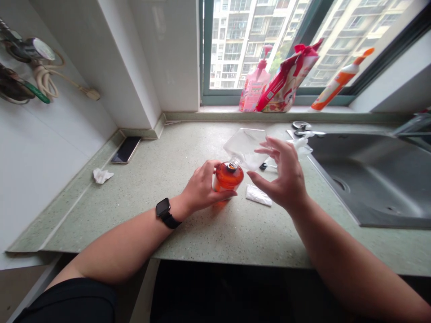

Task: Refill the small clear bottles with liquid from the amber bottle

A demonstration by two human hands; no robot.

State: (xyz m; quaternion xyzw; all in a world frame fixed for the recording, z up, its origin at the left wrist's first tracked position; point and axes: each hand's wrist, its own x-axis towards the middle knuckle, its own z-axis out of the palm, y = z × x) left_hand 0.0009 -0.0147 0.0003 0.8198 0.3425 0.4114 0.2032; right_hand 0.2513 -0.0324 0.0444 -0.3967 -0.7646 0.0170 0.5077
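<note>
Two hands work over the speckled counter (235, 237): the left hand (198, 188) curls its fingers round an orange-filled bottle (229, 178) standing mid-counter, a clear plastic pouch (244, 148) upended on its neck, while the right hand (279, 175) hovers alongside, fingers spread wide.

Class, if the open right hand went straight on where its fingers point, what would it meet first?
Probably the clear plastic pouch upended on the orange bottle; the right hand's fingers overlap it in view, but depth is unclear.
</note>
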